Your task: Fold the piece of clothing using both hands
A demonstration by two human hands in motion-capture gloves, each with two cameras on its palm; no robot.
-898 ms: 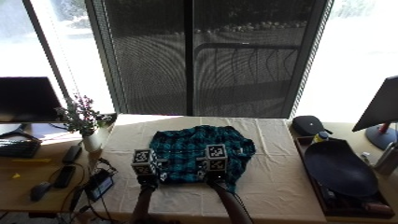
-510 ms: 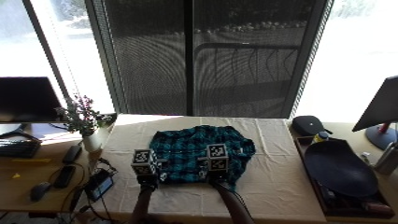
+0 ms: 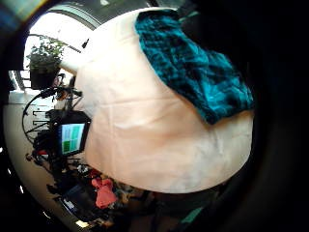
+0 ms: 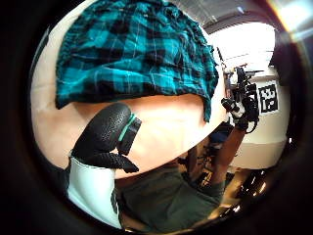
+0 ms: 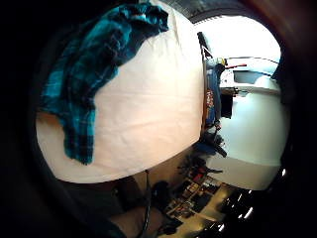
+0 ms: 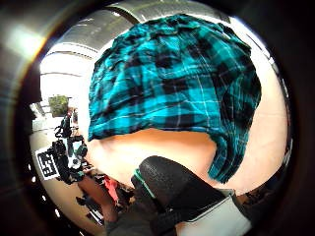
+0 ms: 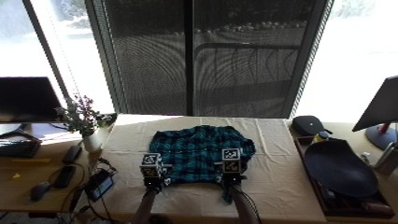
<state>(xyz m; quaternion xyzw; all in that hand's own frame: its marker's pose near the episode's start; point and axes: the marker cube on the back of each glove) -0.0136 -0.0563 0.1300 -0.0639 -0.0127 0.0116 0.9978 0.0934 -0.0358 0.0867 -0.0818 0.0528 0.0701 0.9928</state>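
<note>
A teal and black plaid shirt [image 7: 199,149] lies crumpled on the white-covered table [image 7: 280,182]. My left hand [image 7: 152,183] and right hand [image 7: 229,183] hover side by side at the shirt's near edge, over the table's front. In the left thumb side palm view, the shirt [image 4: 132,49] lies beyond my left thumb [image 4: 105,137], which is over bare cloth and touches nothing. The right thumb side palm view shows the same: the shirt [image 6: 177,78] is clear of my right thumb [image 6: 170,184]. One corner of the shirt [image 5: 79,144] reaches toward the front edge. Neither hand holds fabric.
A potted plant in a white vase [image 7: 84,123] stands at the table's left edge, with small devices [image 7: 99,184] below it. At the right are a dark oval tray [image 7: 339,170], a black case [image 7: 309,124] and a monitor [image 7: 382,112]. Another monitor [image 7: 24,100] stands far left.
</note>
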